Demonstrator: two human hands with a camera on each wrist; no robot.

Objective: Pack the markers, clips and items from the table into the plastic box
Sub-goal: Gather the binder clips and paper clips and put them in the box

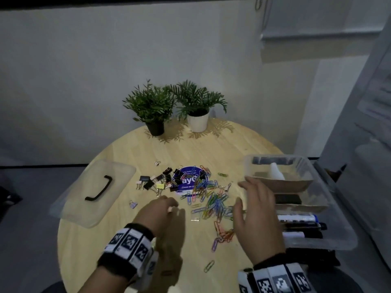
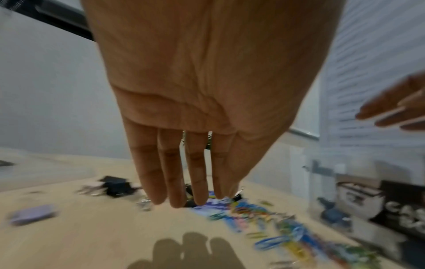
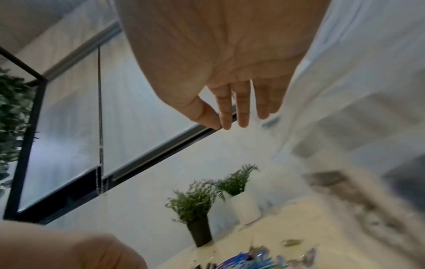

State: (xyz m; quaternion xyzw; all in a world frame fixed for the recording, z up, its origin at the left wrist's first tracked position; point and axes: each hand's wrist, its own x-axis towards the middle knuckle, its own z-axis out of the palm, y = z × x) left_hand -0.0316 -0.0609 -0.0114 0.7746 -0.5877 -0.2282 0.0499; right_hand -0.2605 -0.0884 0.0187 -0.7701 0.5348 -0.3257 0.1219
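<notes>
Paper clips (image 1: 211, 203) in many colours lie scattered across the middle of the round wooden surface (image 1: 131, 233), some overlapping a round blue sticker (image 1: 188, 180). Binder clips (image 1: 156, 180) sit in a loose cluster just left of the sticker, with a lone lilac one (image 1: 132, 204) nearer the person. The left hand (image 1: 157, 212) hovers over the surface beside the paper clips, its fingers (image 2: 174, 182) straight and held close together, holding nothing. The right hand (image 1: 257, 210) hangs above the right edge of the pile, next to the plastic box (image 1: 330, 242); its fingers (image 3: 243, 109) are extended and slightly parted, with nothing in them. The box stands open at the right side of the surface, touching no clips. Inside it, markers (image 1: 300, 224) lie side by side at the near end, with cardboard dividers (image 1: 296, 185) and a white bottle (image 1: 277, 172) further back. The box's clear lid (image 1: 93, 191), with a dark handle, rests flat on the left part of the surface. Two potted plants (image 1: 175, 106), one in a black pot and one in a white pot, stand at the far edge.
</notes>
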